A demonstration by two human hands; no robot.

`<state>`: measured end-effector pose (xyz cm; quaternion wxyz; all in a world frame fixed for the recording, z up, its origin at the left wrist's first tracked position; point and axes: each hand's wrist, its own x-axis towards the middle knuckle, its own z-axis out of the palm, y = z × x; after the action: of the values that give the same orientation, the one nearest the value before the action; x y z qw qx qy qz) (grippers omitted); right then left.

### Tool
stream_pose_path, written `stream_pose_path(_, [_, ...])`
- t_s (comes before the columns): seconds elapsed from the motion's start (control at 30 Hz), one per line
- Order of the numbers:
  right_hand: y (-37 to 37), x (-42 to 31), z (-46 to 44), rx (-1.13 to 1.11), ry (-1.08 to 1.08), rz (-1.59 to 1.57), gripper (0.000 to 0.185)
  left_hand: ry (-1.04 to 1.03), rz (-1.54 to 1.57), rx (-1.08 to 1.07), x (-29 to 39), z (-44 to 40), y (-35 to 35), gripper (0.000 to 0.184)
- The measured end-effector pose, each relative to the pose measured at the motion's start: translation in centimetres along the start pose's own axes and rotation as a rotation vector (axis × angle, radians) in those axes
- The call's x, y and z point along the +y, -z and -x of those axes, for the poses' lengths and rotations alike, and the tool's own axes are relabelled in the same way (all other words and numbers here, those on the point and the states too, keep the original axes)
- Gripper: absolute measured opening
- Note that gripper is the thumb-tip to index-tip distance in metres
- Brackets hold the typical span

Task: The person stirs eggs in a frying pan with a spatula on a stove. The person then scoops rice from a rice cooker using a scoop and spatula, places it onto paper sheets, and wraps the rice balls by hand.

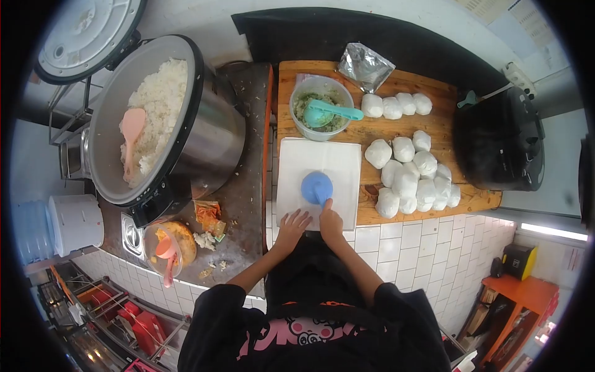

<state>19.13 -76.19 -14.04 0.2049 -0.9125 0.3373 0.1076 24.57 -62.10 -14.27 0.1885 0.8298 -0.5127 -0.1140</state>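
My right hand (331,221) grips the handle of a blue scoop (316,187). The scoop's round bowl rests on a white sheet (295,162), which looks like the top of a paper stack; anything beneath the bowl is hidden. Flat on the near left part of the sheet lies my left hand (294,227), fingers spread and holding nothing. Just beyond the paper stands a clear tub (299,128) of greenish food, with a turquoise scoop (334,110) in it. To the right, several round white wrapped bundles (405,180) sit heaped on the wooden table (372,166).
A large open cooker (214,133) of white rice (162,87) with a pink paddle (132,133) fills the left counter. Nearer is a tub of orange food (181,239) with a pink scoop (165,249). A foil bag (364,67) lies at the back; a black pot (496,139) stands right.
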Motion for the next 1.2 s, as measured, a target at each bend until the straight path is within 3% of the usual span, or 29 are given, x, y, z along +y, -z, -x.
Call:
stream_pose_path(0.23, [0.6, -0.3, -0.4, -0.007, -0.042, 0.048, 0.030, -0.109, -0.048, -0.041, -1.6, 0.2, -0.7, 0.034])
stream_pose_path(0.3, [0.9, 0.3, -0.5, -0.003, 0.071, -0.044, 0.033, -0.216, -0.191, -0.037, -2.0, 0.1, -0.8, 0.029])
stream_pose_path(0.43, [1.1, 1.8, -0.7, -0.013, 0.163, -0.175, 0.038, -0.326, -0.103, -0.087, -3.5, -1.1, 0.5, 0.026])
stream_pose_path(0.53, [-0.2, 1.7, 0.2, 0.012, 0.093, -0.275, 0.043, -0.310, 0.079, -0.096, -3.5, -2.3, 1.4, 0.029])
stream_pose_path(0.6, [-0.1, 1.1, 0.8, 0.035, 0.065, -0.356, 0.040, -0.159, 0.161, 0.048, -3.4, -2.0, 2.0, 0.032])
stream_pose_path(0.67, [1.3, 1.1, 1.1, 0.048, 0.075, -0.364, 0.035, -0.136, 0.164, 0.064, -3.5, -2.1, 1.6, 0.030])
stream_pose_path(0.73, [4.5, 1.2, 0.5, 0.104, -0.033, -0.364, 0.033, -0.108, 0.160, 0.081, -4.0, -1.9, 0.9, 0.027])
stream_pose_path(0.87, [10.1, 5.4, -4.8, 0.502, 0.058, -0.338, 0.042, -0.102, 0.197, 0.087, -4.5, -2.0, 0.6, 0.016])
stream_pose_path(0.97, [12.7, 8.1, -8.8, 0.464, -0.001, -0.222, 0.044, -0.100, 0.173, 0.078, -4.3, -2.3, 2.5, 0.012])
stream_pose_path(1.03, [14.2, 7.6, -9.0, 0.750, 0.078, 0.218, 0.043, -0.113, 0.140, 0.072, -4.3, -2.6, 3.4, 0.011])
stream_pose_path(1.1, [13.6, 6.1, -6.2, 0.605, 0.324, 0.000, 0.041, -0.188, 0.020, 0.121, -4.2, -3.0, 4.0, 0.010])
stream_pose_path(1.17, [10.7, 5.5, -2.1, 0.211, 0.647, -0.043, 0.040, -0.202, -0.006, 0.107, -4.2, -3.3, 4.2, 0.011])
stream_pose_path(1.2, [9.0, 5.3, 0.2, 0.159, 0.689, -0.001, 0.036, -0.219, -0.031, 0.096, -4.1, -3.3, 4.3, 0.011])
